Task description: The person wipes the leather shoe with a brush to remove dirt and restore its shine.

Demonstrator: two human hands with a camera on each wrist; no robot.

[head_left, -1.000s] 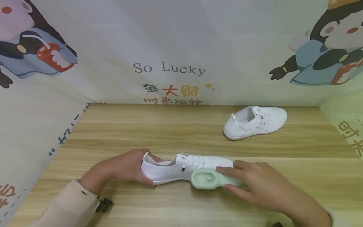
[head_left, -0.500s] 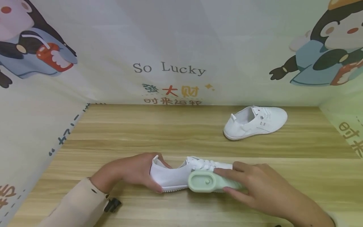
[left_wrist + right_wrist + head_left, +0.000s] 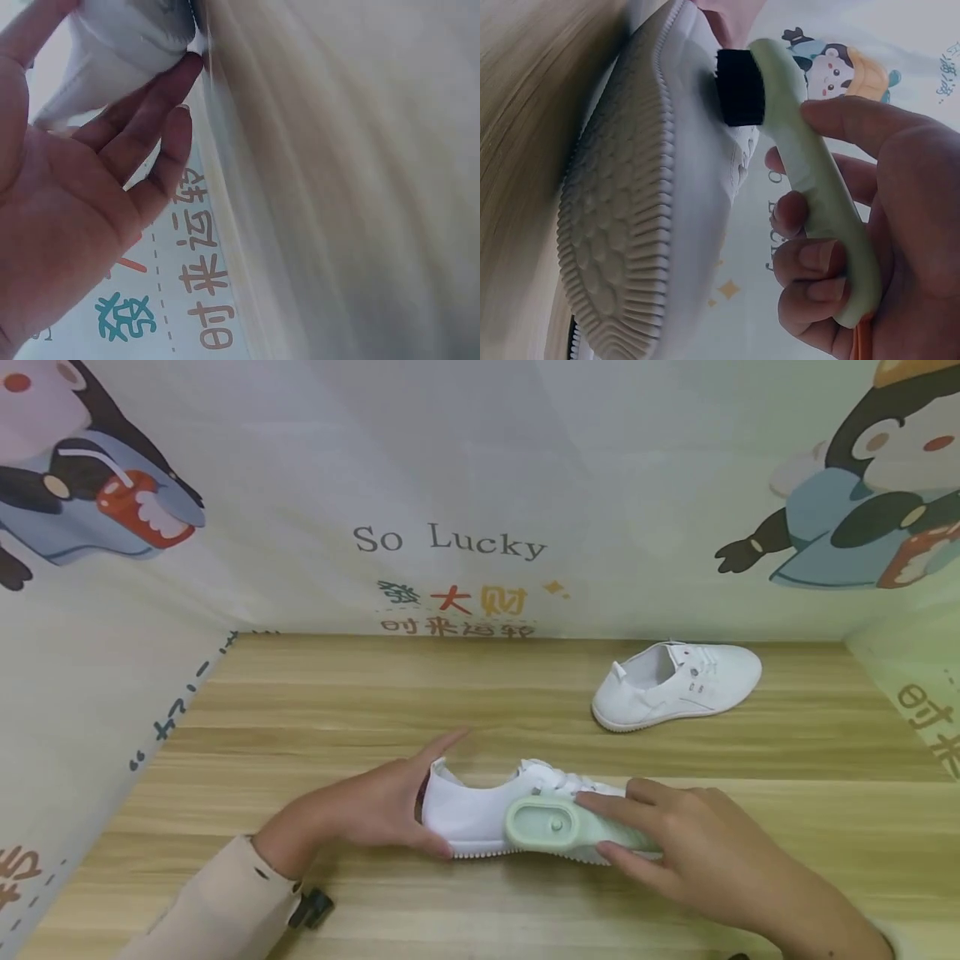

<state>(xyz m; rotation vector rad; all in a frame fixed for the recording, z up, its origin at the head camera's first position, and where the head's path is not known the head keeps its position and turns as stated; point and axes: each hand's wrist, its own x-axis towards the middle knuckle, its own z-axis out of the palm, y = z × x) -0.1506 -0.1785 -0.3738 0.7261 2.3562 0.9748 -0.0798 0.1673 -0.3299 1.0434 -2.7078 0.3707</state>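
A white lace-up shoe (image 3: 476, 814) lies side-on near the front of the table, toe to the right. My left hand (image 3: 378, 806) holds it around the heel, thumb low on the near side and one finger reaching out behind. In the left wrist view, the fingers (image 3: 142, 135) curl beneath the shoe's heel. My right hand (image 3: 686, 847) grips a pale green shoe brush (image 3: 543, 822) by its handle. Its black bristles (image 3: 739, 88) press on the shoe's side in the right wrist view. The shoe's ribbed sole (image 3: 615, 225) tilts into sight there.
A second white shoe (image 3: 678, 685) stands at the back right of the wooden table (image 3: 337, 693), close to the printed backdrop (image 3: 637, 527). Similar printed cloth walls rise at the left and right sides. An orange loop (image 3: 862, 337) hangs from the brush's handle.
My left hand has shifted right along with the shoe, and one of its fingers has straightened outward. The shoe has tipped a little. The brush has moved only slightly along the near side.
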